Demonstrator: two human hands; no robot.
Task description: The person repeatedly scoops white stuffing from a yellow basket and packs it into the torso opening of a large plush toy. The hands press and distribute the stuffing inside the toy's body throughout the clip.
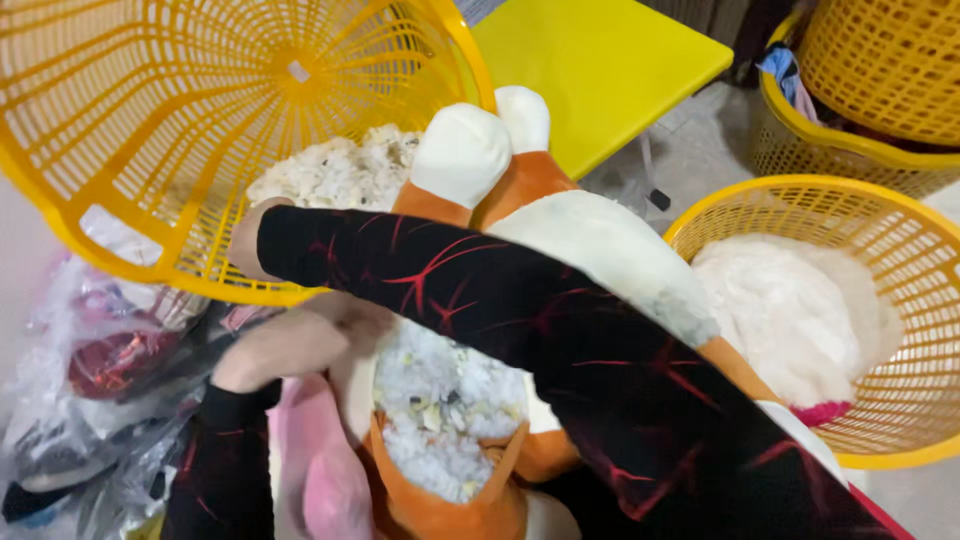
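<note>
Pale tiled floor [700, 150] shows between a smooth yellow counter [600, 60] and several round yellow plastic baskets with open lattice walls. One tilted basket [150, 120] fills the upper left, its slatted bottom facing the camera. Another basket [900, 300] at the right holds a mound of white fluffy stuffing [790, 310], and a further basket [860, 100] stands behind it with cloth inside.

At the centre lies an orange and white plush toy [560, 230], soft and rounded, its two white-tipped feet pointing away. Its orange fabric gapes open low in the view, showing crumbly white and grey shredded filling [440, 420]. More of that lumpy filling is heaped behind the toy against the tilted basket.

The right hand [245, 240], in a black sleeve with red streaks, reaches across the toy to the tilted basket's rim; its fingers are hidden, so its grip cannot be told. The left hand [285, 345] is curled closed on the toy's edge beside the opening. Crumpled clear plastic bags [90, 400] lie at the left.
</note>
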